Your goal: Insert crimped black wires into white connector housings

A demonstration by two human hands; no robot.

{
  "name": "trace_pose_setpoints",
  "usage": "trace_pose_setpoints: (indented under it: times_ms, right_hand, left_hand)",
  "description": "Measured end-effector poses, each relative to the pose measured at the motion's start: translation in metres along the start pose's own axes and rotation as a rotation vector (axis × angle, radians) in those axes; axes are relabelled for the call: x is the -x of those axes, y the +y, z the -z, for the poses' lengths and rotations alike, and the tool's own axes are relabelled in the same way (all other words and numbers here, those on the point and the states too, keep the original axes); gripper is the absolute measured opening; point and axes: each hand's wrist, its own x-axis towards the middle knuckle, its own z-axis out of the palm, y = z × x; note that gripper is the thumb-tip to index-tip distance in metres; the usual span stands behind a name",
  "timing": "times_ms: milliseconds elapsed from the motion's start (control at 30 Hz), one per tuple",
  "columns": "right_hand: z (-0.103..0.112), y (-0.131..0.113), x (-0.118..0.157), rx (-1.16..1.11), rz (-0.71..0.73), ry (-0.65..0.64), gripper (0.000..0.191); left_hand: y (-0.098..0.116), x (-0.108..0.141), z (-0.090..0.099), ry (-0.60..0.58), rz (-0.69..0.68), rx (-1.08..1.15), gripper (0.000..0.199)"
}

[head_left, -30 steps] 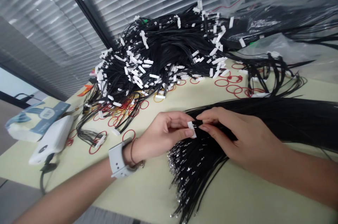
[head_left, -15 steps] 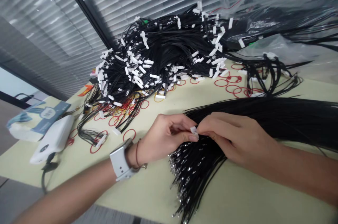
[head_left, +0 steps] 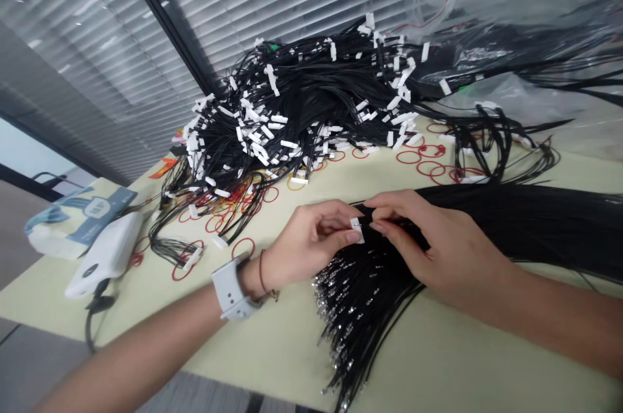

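My left hand [head_left: 316, 237] pinches a small white connector housing [head_left: 357, 230] between thumb and fingertips. Close against it on the right is my right hand [head_left: 438, 244], its fingers closed around a thin black wire whose tip meets the housing; the fingers partly hide it. Whether the wire is seated in the housing I cannot tell. Under both hands lies a thick bundle of black wires [head_left: 389, 276], fanned at its left end, with shiny metal terminals [head_left: 335, 309] on the tips.
Behind the hands rises a heap of black cables [head_left: 311, 95] with white connectors. Red rubber bands [head_left: 428, 169] lie scattered on the pale yellow table [head_left: 438, 361]. At left are a white power bank [head_left: 104, 257] and a tissue pack [head_left: 80, 215]. Clear plastic bags [head_left: 487, 30] lie at back right.
My right hand's fingertips have shifted slightly and spread a little beside the housing. The white housing shows more fully now, turned in my left hand. The whole view has shifted slightly.
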Motion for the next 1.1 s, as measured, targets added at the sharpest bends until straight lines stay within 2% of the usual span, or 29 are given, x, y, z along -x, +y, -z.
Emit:
trace_pose_setpoints:
  times_ms: [100,267,500,633,700,800,867,1000,1100]
  right_hand:
    - [-0.001,-0.001,0.003,0.009,0.058,0.029,0.019]
    - [-0.001,0.000,0.007,0.059,0.185,0.007,0.019]
    - [0.002,-0.002,0.003,0.129,0.092,0.063,0.011]
    - [0.005,-0.003,0.001,0.056,0.023,0.049,0.008]
    - [0.008,-0.002,0.000,0.052,-0.005,0.087,0.008]
    - [0.013,0.003,-0.002,0.181,-0.028,0.206,0.004]
    - [0.016,0.007,-0.004,0.269,0.031,0.252,0.004]
    - [0.018,0.009,-0.003,0.284,0.223,0.235,0.012]
    - [0.016,0.005,0.002,0.303,0.231,0.170,0.014]
  left_hand:
    - [0.003,0.003,-0.004,0.040,-0.011,-0.131,0.012]
    - [0.002,0.004,-0.004,0.013,-0.054,-0.238,0.009]
    - [0.004,-0.001,0.000,-0.021,0.020,-0.010,0.012]
    - [0.001,-0.001,0.004,-0.036,0.033,0.053,0.014]
    - [-0.001,-0.001,0.007,-0.029,0.052,0.075,0.016]
    - [-0.002,-0.001,0.010,-0.003,0.075,0.088,0.017]
    - [-0.001,0.000,0.011,0.008,0.070,0.072,0.016]
    - [0.001,0.001,0.012,-0.002,0.042,0.037,0.015]
    - [0.001,0.002,0.012,-0.018,0.015,0.056,0.017]
